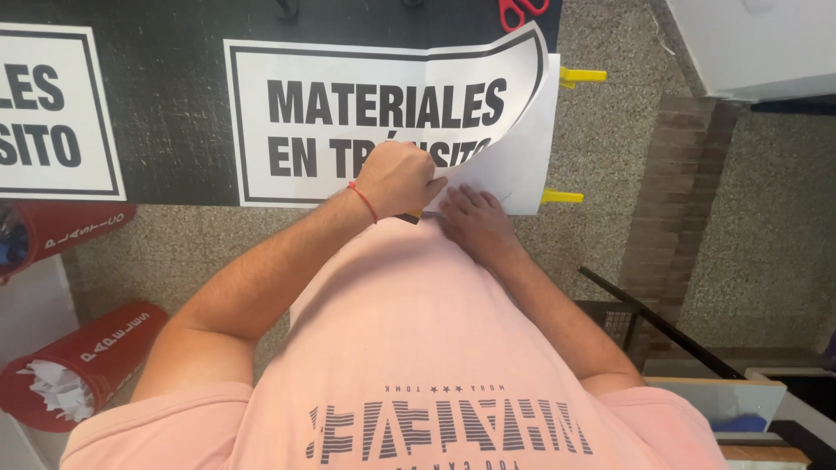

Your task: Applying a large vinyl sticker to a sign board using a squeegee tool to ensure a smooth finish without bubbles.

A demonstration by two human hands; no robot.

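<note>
A large white printed sheet (348,113) with a black border and bold black letters lies on a black table (174,104). Its right corner is curled up and back, baring a plain white layer (522,165) underneath. My left hand (396,178), with a red string on the wrist, is closed in a fist at the curled sheet's lower edge and seems to grip it. A small yellow bit (414,213) shows under that wrist; I cannot tell what it is. My right hand (475,218) lies flat, fingers spread, on the white layer's lower edge.
Two yellow clamps (582,77) (562,197) stick out at the sheet's right side. Red scissors (521,10) lie at the table's far edge. A second printed sheet (52,113) lies at the left. Two red bins (83,365) (61,231), one holding paper scraps, stand on the speckled floor.
</note>
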